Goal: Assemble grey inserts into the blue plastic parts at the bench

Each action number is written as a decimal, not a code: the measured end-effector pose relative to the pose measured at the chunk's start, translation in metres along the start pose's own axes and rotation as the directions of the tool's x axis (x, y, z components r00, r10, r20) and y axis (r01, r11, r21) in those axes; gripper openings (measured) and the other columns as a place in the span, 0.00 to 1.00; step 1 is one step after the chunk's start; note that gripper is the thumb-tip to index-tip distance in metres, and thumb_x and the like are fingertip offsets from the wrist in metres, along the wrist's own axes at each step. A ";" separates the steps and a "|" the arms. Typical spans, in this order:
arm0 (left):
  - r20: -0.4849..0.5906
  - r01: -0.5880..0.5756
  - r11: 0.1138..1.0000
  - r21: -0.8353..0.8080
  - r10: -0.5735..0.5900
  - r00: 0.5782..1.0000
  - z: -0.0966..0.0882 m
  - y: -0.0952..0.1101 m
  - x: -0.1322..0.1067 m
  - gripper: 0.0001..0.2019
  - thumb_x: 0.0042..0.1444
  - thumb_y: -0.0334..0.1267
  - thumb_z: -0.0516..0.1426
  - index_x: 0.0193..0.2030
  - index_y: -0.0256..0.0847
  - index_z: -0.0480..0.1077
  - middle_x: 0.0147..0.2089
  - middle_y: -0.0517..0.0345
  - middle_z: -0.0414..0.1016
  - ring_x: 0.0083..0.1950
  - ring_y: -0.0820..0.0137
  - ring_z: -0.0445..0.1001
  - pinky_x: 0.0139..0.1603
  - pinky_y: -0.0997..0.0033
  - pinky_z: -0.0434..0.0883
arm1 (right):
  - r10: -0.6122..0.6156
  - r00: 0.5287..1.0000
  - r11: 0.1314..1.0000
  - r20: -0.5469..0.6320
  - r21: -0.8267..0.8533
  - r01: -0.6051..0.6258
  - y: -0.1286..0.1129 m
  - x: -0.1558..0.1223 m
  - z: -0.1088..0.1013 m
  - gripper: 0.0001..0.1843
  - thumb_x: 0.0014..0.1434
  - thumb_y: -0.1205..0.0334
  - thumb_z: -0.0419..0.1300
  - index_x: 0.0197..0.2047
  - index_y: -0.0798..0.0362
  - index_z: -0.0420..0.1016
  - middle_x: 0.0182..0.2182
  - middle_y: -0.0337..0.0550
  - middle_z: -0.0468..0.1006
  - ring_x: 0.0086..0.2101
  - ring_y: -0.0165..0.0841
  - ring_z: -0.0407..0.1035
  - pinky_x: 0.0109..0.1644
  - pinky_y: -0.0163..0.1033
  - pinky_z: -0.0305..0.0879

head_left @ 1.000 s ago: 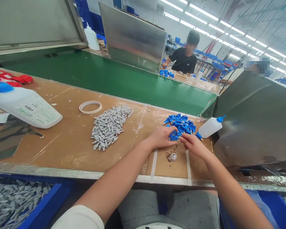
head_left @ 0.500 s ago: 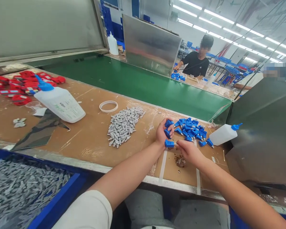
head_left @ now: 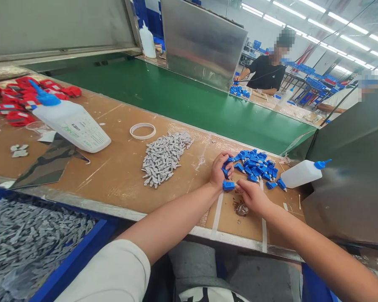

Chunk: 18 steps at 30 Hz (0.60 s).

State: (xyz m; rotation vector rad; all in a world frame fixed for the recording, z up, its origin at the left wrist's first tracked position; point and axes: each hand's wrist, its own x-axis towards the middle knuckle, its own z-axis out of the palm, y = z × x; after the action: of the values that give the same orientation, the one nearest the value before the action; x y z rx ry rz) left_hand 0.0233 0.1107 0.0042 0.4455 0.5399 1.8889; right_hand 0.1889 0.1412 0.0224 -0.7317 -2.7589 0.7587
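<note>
My left hand (head_left: 220, 168) is closed round a couple of blue plastic parts (head_left: 226, 171), partly hidden by the fingers. Just below it, my right hand (head_left: 250, 195) pinches the small pale end of another blue plastic part (head_left: 228, 185), its blue body pointing left towards my left wrist. Behind my hands lies a heap of loose blue parts (head_left: 256, 164) with pale tips. A brown, wet-looking blob (head_left: 241, 209) sits on the cardboard below my right hand.
Left of my hands are a pile of small grey parts (head_left: 164, 158), a tape ring (head_left: 143, 131), a white bottle (head_left: 74, 126) and red parts (head_left: 19, 119). Another bottle (head_left: 302, 174) lies at right. Beyond runs a green belt (head_left: 164, 98); a co-worker (head_left: 267, 73) sits across. A blue bin (head_left: 78, 256) holds grey parts.
The whole view has shifted slightly, with my hands appearing a little further right. Both hands keep the same hold on the blue parts.
</note>
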 end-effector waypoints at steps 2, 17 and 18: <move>-0.013 0.006 1.000 -0.006 -0.006 1.000 0.000 0.000 0.000 0.18 0.54 0.52 0.64 0.41 0.43 0.67 0.22 0.71 0.51 0.17 0.79 0.53 0.15 0.80 0.54 | 0.021 1.000 1.000 -0.005 0.011 -0.021 0.001 0.000 0.001 0.16 0.70 0.55 0.48 0.29 0.49 0.54 0.25 0.39 0.67 0.28 0.33 0.60 0.34 0.37 0.54; -0.299 -0.250 0.958 0.142 0.283 0.911 -0.002 0.010 0.017 0.16 0.59 0.54 0.59 0.41 0.43 0.67 0.23 0.69 0.56 0.18 0.78 0.55 0.16 0.78 0.54 | 0.003 1.000 0.993 0.004 -0.114 -0.002 0.011 0.034 -0.039 0.21 0.74 0.49 0.46 0.33 0.50 0.67 0.27 0.40 0.73 0.29 0.33 0.65 0.35 0.36 0.56; -0.324 -0.265 0.947 0.181 0.312 0.893 -0.003 0.012 0.019 0.16 0.59 0.53 0.58 0.41 0.43 0.67 0.23 0.69 0.56 0.18 0.77 0.55 0.16 0.78 0.53 | 0.025 1.000 0.982 -0.010 -0.187 -0.027 0.015 0.043 -0.048 0.20 0.74 0.49 0.47 0.34 0.50 0.69 0.27 0.41 0.74 0.29 0.34 0.66 0.35 0.36 0.55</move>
State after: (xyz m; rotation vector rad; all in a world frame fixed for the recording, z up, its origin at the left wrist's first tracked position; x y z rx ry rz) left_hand 0.0056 0.1241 0.0098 0.2849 0.8792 2.2479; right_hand 0.1727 0.1950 0.0571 -0.8043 -2.8459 0.5034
